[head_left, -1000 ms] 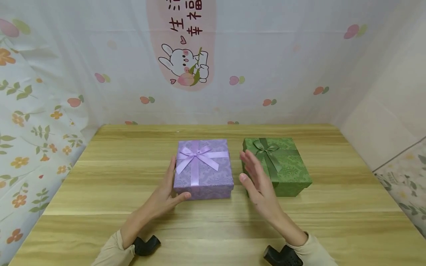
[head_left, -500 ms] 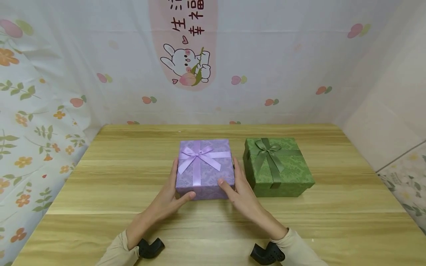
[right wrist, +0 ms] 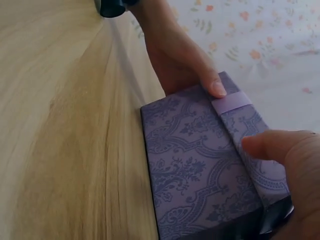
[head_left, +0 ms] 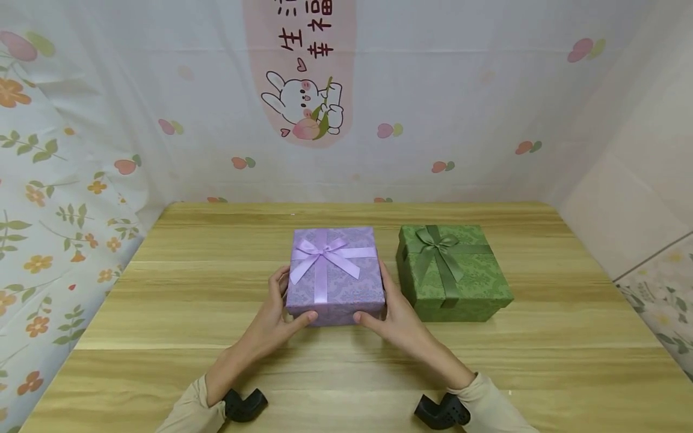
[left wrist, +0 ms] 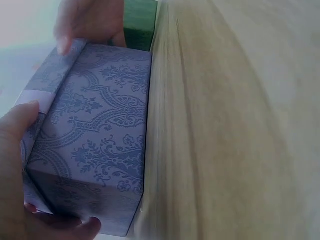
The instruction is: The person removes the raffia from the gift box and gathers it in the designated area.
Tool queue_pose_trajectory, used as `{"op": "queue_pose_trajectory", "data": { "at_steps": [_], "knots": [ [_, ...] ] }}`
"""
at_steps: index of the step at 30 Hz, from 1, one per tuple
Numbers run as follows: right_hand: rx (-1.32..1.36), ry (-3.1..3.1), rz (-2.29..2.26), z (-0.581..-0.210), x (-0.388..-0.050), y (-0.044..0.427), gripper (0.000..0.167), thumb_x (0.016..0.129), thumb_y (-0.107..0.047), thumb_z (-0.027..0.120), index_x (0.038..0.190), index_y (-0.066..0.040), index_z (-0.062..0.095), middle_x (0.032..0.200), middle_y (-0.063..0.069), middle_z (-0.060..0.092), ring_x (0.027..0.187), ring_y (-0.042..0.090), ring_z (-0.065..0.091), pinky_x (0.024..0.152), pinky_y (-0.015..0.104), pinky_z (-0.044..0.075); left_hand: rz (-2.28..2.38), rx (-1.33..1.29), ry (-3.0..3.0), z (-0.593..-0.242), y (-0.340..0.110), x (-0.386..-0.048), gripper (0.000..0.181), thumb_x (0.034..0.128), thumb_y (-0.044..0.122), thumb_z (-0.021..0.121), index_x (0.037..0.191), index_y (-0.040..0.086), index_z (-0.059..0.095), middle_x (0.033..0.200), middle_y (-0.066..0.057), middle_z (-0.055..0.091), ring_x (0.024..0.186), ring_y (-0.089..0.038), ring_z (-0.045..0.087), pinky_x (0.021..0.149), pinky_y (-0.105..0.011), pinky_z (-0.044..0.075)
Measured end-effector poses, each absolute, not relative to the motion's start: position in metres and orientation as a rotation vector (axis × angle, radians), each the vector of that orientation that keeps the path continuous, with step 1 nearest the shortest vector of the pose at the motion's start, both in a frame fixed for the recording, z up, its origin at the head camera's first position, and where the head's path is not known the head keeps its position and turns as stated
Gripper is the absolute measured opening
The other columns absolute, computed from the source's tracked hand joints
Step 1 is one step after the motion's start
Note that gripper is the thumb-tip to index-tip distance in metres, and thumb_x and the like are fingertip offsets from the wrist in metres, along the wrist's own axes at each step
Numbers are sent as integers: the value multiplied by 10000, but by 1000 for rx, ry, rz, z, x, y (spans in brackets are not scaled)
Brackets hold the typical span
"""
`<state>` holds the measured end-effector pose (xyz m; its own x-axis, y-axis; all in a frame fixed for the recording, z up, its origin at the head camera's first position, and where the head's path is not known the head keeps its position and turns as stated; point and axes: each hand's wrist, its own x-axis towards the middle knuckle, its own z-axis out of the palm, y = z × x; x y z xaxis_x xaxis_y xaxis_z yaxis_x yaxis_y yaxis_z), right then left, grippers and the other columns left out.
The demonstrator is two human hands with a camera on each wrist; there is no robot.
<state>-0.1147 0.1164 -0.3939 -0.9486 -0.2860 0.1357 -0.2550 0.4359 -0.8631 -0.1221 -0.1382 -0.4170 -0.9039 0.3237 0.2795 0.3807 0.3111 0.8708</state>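
A purple patterned gift box (head_left: 352,282) with a lilac ribbon bow on its lid sits on the wooden table, closed. On its left side the left hand (head_left: 271,319) grips the corner, thumb across the front of the lid and fingers along the side. The right hand (head_left: 400,322) holds the opposite corner the same way. Both thumbs lie against the lid's front edge near the ribbon, as the right wrist view of the box (right wrist: 190,155) shows. The left wrist view has the left fingers curled low at the box (left wrist: 100,120). The right fingers are mostly hidden.
A green gift box (head_left: 476,276) with a green ribbon bow stands just right of the right hand. Printed cloth (head_left: 433,90) hangs behind the wooden table (head_left: 189,270) and along its sides. Black wrist devices (head_left: 246,405) sit at both cuffs.
The right hand has come left from beside the green box onto the purple box's right side, its thumb then sliding down the lid's front. The left fingers have bent more. The boxes stay put.
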Motion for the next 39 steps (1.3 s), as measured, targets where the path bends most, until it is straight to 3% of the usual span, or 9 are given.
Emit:
{"op": "queue_pose_trajectory", "data": {
  "at_steps": [6,15,25,34,39],
  "knots": [
    [-595,2650,-1585,-396,-117,118,1020,775,-199,744,1511,-178,38,1515,102,198,1314,307,309,1047,519,242,-1674,-674,-2517,-410,-138,-120,895,778,28,738,1398,8,93,1424,-285,252,1331,-354,251,1058,-510,223],
    [-625,2652,-1575,-397,-116,117,1006,812,-187,726,1509,-174,1,1525,120,135,1350,309,230,1070,504,190,-1629,-663,-2556,-417,-142,-122,865,802,121,742,1406,57,126,1471,-220,200,1351,-311,232,1065,-431,241],
    [-602,2601,-1592,-369,-103,110,931,832,-35,677,1476,17,6,1501,245,105,1344,388,191,1067,534,165,-1683,-679,-2536,-388,-135,-109,799,810,2,698,1373,-66,136,1422,-323,216,1323,-406,243,1039,-462,263],
    [-667,2645,-1590,-399,-115,118,970,849,-194,694,1507,-202,-20,1532,116,102,1357,302,202,1070,505,188,-1708,-672,-2525,-388,-135,-109,821,817,22,700,1396,-44,122,1433,-308,219,1331,-375,247,1043,-434,264],
    [-683,2650,-1589,-401,-116,119,970,853,-233,691,1505,-232,-27,1533,112,103,1344,313,233,1061,509,210,-1684,-685,-2512,-389,-135,-109,824,815,14,699,1402,-47,123,1414,-317,262,1310,-377,289,1031,-457,288]
  ]
}}
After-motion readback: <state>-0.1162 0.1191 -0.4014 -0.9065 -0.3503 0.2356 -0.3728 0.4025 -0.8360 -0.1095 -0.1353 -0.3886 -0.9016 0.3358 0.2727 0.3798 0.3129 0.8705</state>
